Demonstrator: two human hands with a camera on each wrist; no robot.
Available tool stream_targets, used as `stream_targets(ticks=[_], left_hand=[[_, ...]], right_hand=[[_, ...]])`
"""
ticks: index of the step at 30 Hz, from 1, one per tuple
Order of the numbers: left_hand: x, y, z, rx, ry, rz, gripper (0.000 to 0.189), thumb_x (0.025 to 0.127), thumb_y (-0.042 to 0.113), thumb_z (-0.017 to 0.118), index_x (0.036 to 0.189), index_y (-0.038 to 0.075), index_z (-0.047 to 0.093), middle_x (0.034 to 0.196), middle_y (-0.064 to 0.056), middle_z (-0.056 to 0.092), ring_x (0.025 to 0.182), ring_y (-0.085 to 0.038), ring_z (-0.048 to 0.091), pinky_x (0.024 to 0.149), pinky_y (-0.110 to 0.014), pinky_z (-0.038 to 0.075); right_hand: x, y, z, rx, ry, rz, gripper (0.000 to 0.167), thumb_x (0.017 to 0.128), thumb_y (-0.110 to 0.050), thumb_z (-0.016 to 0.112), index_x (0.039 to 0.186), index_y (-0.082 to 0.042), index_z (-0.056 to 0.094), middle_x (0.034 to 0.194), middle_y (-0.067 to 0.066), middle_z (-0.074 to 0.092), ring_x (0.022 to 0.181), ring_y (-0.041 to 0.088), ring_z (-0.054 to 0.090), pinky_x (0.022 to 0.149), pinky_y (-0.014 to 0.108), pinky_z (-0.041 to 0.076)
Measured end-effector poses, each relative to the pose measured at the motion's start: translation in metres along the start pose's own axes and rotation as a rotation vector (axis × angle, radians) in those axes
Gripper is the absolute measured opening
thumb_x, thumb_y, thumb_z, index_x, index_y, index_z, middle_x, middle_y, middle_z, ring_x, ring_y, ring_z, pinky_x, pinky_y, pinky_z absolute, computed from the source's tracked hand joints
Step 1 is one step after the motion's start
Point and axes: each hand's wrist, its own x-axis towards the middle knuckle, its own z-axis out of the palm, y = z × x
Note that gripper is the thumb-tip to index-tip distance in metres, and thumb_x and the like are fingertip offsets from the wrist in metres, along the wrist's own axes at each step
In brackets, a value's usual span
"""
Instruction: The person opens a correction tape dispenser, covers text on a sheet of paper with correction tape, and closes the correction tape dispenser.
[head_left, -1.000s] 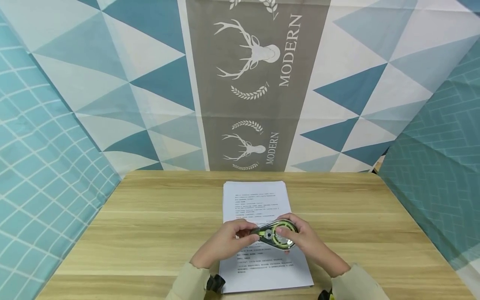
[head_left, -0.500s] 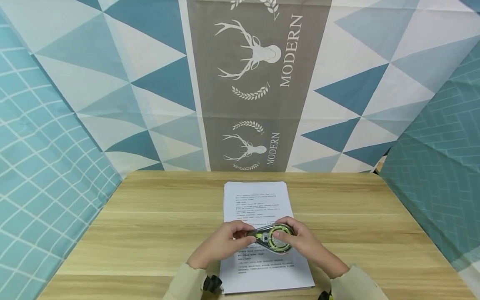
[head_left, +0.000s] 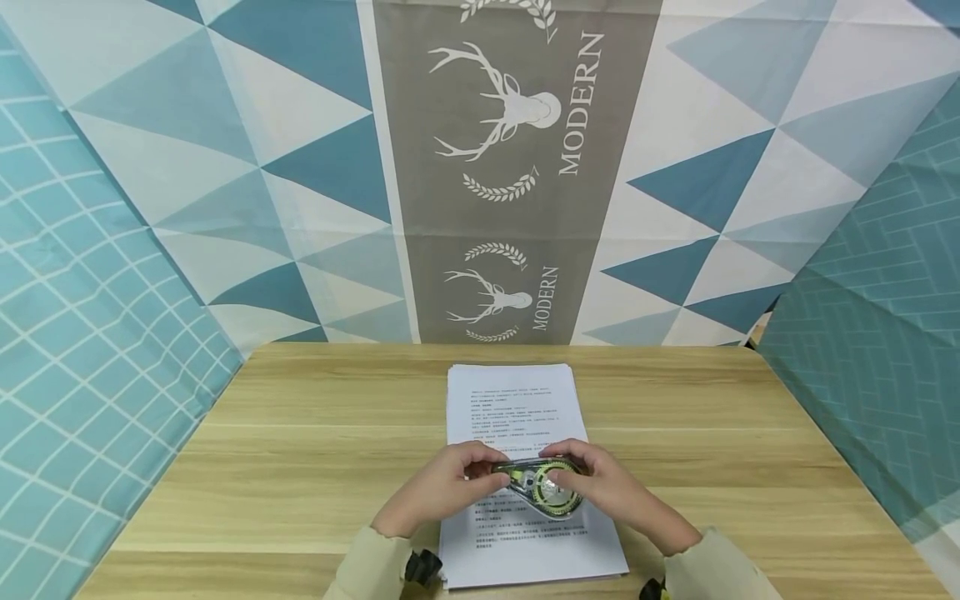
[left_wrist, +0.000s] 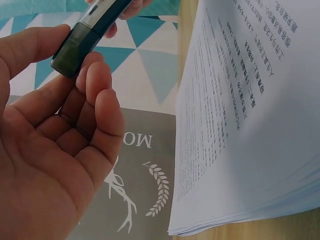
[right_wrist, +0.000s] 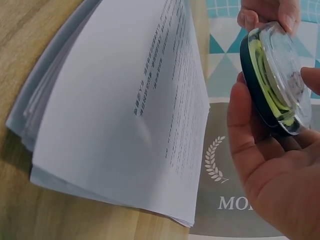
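Note:
Both hands hold a correction tape dispenser point(head_left: 529, 493) above a printed stack of paper point(head_left: 517, 567). Its clear shell shows yellow-green toothed wheels. With thumb and index finger, my left hand point(head_left: 438, 492) pinches the narrow end; in the left wrist view, that dark green end point(left_wrist: 75, 50) sits between the fingertips while the other fingers curl below. My right hand point(head_left: 615, 496) grips the wide round end, its thumb over the clear face. From the right wrist view, the dispenser point(right_wrist: 272, 80) appears edge-on, with right-hand fingers point(right_wrist: 242, 117) along its dark back.
The paper stack lies lengthwise on a wood-grain table point(head_left: 337, 467), its sheets slightly uneven at the edges. Behind the table hangs a patterned cloth point(head_left: 517, 183) with deer heads and triangles. Blue-green cloths point(head_left: 97, 333) close off both sides.
The dispenser has turned, its round end swinging toward the near edge of the paper. My right hand has shifted slightly left and nearer; the left keeps its pinch on the narrow end.

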Motion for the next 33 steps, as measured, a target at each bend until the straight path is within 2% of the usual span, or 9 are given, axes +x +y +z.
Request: stream_targets(ticks=[5,7,14,19,25,29,33], left_hand=[[0.001,-0.003,0.001,0.024,0.021,0.015,0.025,0.088,0.032,0.063,0.104,0.013,0.067,0.086,0.005,0.058,0.078,-0.006,0.050,0.067,-0.019,0.043],[0.001,-0.005,0.000,0.064,0.043,0.024,0.026,0.088,0.032,0.063,0.103,0.011,0.067,0.089,0.005,0.060,0.080,-0.006,0.053,0.070,-0.020,0.044],[0.002,-0.010,-0.003,0.287,0.103,-0.004,0.022,0.086,0.020,0.062,0.101,0.004,0.066,0.096,-0.005,0.063,0.091,-0.019,0.060,0.081,-0.035,0.050],[0.004,-0.015,-0.005,0.412,0.121,-0.039,0.020,0.082,0.015,0.063,0.098,0.003,0.066,0.092,-0.006,0.062,0.090,-0.020,0.058,0.081,-0.036,0.049],[0.008,-0.024,-0.007,0.451,0.102,-0.094,0.021,0.078,0.013,0.066,0.096,0.003,0.065,0.089,-0.007,0.059,0.081,-0.014,0.050,0.071,-0.030,0.046],[0.010,-0.030,-0.008,0.434,0.078,-0.124,0.020,0.076,0.011,0.067,0.094,0.002,0.065,0.088,-0.006,0.058,0.081,-0.015,0.049,0.074,-0.032,0.046],[0.011,-0.034,-0.008,0.443,0.069,-0.134,0.020,0.074,0.011,0.069,0.091,0.002,0.065,0.083,-0.004,0.055,0.078,-0.014,0.048,0.074,-0.032,0.045]], right_hand=[[0.000,0.002,-0.002,0.031,-0.020,-0.009,0.036,0.094,-0.022,0.055,0.119,0.003,0.053,0.116,0.020,0.057,0.092,0.006,0.057,0.076,0.021,0.049],[-0.001,0.003,-0.004,0.045,-0.007,0.006,0.036,0.094,-0.022,0.054,0.119,0.004,0.053,0.112,0.019,0.058,0.091,0.010,0.057,0.075,0.022,0.049],[-0.003,0.005,-0.014,0.063,0.109,0.051,0.038,0.093,-0.021,0.055,0.120,0.006,0.051,0.104,0.017,0.059,0.087,0.014,0.056,0.074,0.024,0.049],[-0.003,0.009,-0.022,0.093,0.203,0.119,0.041,0.092,-0.021,0.055,0.122,0.006,0.049,0.104,0.016,0.060,0.086,0.013,0.058,0.071,0.024,0.051],[-0.003,0.015,-0.031,0.144,0.328,0.229,0.043,0.092,-0.022,0.055,0.125,0.004,0.047,0.104,0.012,0.059,0.085,0.012,0.058,0.070,0.023,0.051],[-0.001,0.019,-0.038,0.159,0.409,0.283,0.045,0.093,-0.027,0.053,0.127,0.001,0.045,0.103,0.007,0.056,0.083,0.010,0.056,0.070,0.022,0.050],[0.000,0.025,-0.046,0.205,0.455,0.302,0.048,0.095,-0.031,0.051,0.129,0.001,0.041,0.100,0.006,0.055,0.077,0.011,0.058,0.067,0.026,0.053]])
